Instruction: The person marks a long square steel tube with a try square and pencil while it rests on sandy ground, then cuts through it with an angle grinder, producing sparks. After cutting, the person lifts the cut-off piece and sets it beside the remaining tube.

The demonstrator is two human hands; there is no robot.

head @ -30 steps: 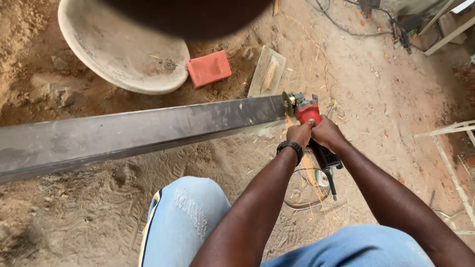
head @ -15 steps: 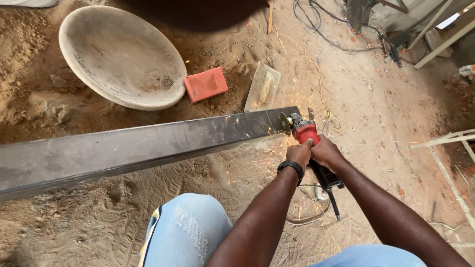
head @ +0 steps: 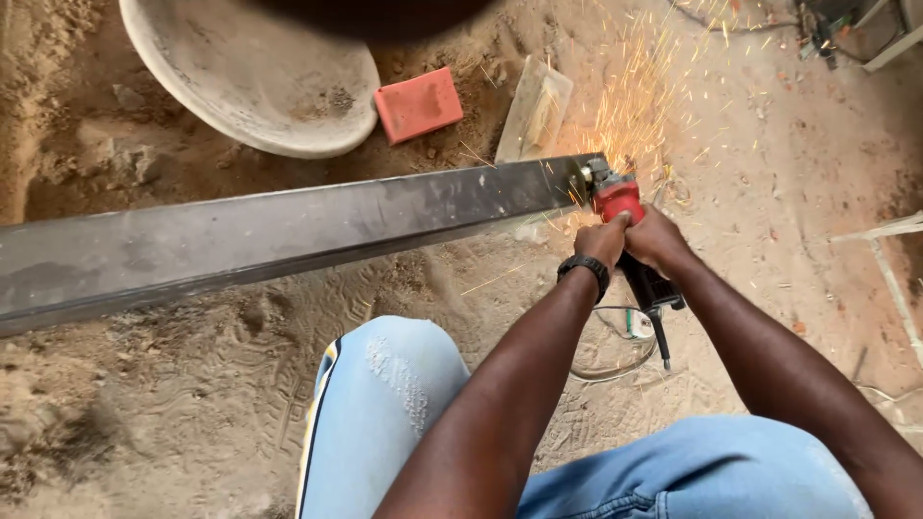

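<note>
Half a second ago only a few sparks showed; now a wide orange spray of sparks [head: 639,86] flies away beyond the hands, so the disc is biting the metal. Both hands are closed around the red and black angle grinder [head: 625,226]: the left hand [head: 601,242] near its head, the right hand [head: 659,240] just beside it on the body. The grinder touches the end of the long, dull grey steel beam [head: 288,231], which stretches far to the left over loose sandy ground [head: 173,413]. Beyond the beam lie a rough round pan [head: 250,86] and a flat red block [head: 418,104].
</note>
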